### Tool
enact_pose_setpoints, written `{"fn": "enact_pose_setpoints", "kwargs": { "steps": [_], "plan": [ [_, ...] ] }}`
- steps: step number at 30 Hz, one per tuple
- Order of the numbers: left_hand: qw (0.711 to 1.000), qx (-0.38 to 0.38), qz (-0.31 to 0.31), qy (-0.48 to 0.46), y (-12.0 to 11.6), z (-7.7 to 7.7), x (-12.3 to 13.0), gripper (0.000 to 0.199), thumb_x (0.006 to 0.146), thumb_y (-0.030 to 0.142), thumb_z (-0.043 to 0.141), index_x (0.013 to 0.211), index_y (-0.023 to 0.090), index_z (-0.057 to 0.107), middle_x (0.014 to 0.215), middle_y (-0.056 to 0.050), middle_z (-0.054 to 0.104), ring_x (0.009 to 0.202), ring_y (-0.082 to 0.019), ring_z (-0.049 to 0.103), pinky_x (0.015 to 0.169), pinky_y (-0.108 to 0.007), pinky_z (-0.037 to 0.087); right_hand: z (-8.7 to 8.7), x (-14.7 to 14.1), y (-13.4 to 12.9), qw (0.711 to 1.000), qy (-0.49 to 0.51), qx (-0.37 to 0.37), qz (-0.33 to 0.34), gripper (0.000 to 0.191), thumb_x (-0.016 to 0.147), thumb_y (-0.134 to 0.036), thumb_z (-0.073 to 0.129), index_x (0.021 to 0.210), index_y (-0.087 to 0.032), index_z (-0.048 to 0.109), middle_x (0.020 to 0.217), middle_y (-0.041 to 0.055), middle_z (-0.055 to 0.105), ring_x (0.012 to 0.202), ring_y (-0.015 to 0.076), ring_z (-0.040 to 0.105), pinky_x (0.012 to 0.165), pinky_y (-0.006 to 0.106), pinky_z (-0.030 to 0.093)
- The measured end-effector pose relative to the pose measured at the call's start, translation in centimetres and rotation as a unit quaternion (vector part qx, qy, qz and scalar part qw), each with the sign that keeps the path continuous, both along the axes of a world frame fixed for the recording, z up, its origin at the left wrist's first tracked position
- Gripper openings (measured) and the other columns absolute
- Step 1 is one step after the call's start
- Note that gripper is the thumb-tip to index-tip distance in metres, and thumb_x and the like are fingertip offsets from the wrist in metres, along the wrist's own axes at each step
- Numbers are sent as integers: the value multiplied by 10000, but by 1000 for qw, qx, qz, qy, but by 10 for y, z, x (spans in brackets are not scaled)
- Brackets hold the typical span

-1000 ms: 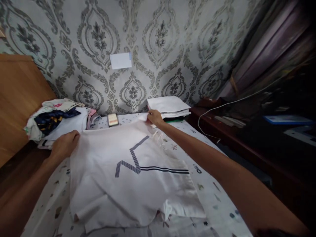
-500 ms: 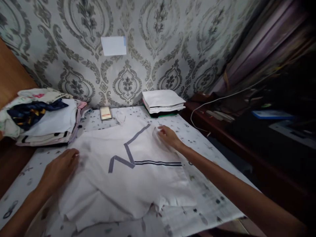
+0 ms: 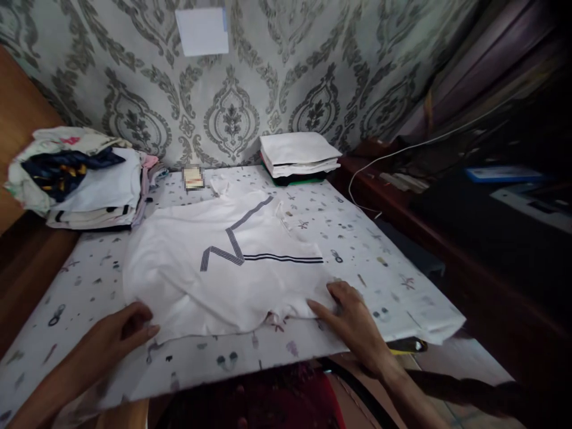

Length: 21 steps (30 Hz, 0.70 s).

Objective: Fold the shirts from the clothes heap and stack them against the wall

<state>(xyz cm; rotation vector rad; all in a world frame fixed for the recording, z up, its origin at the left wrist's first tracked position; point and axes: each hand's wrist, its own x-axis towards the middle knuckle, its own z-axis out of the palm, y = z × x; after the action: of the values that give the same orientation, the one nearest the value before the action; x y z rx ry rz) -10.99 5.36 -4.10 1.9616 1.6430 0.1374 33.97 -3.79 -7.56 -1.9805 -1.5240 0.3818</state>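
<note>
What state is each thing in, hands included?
White shirt: unfolded, spread out, wrinkled
Left hand: open, by the shirt's near edge
Right hand: open, by the shirt's near edge
Folded clothes stack: neat
Mixed clothes pile: folded below, crumpled on top
Printed sheet: spread out
White cable: slack

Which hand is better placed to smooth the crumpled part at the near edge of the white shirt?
Right hand, I think: its thumb is close to the crumpled part of the white shirt, while the left hand is farther away, by the near left corner.
</note>
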Motion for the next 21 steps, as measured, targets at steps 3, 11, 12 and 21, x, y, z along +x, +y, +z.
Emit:
{"fn": "enact_pose_setpoints", "kwargs": {
  "steps": [3, 11, 12, 21],
  "plan": [
    [999, -34, -4, -31, -9, 3, 16, 476, 761, 680, 594, 946, 247, 665, 797, -1, 699, 727, -216, 637, 656, -278, 475, 4, -11, 5, 997, 70, -5, 16, 409, 807, -631, 606, 758, -226, 625, 866, 75, 666, 820, 249, 606, 748, 370, 491],
    [963, 20, 114, -245, -27, 3, 16, 389, 829, 619, 612, 922, 241, 625, 779, 10, 650, 772, -201, 623, 689, -271, 509, 18, -28, 11, 913, 406, 15, -29, 502, 841, -604, 639, 1143, -204, 626, 925, 60, 733, 737, 208, 649, 590, 293, 497],
    [943, 12, 146, -298, -25, 5, 15, 404, 793, 622, 660, 905, 236, 627, 792, 6, 655, 795, -207, 634, 713, -282, 538, 23, -29, 14, 906, 421, 31, -32, 512, 837, -603, 648, 1157, -205, 621, 938, 67, 738, 756, 214, 660, 585, 288, 500],
    [739, -82, 335, -579, -24, 32, 28, 304, 660, 369, 851, 849, 224, 663, 1082, -47, 736, 1068, -309, 677, 868, -492, 629, 85, -24, 26, 860, 498, -108, 0, 425, 780, -490, 750, 1106, -225, 688, 904, 79, 769, 712, 250, 711, 619, 346, 584]
  ]
}}
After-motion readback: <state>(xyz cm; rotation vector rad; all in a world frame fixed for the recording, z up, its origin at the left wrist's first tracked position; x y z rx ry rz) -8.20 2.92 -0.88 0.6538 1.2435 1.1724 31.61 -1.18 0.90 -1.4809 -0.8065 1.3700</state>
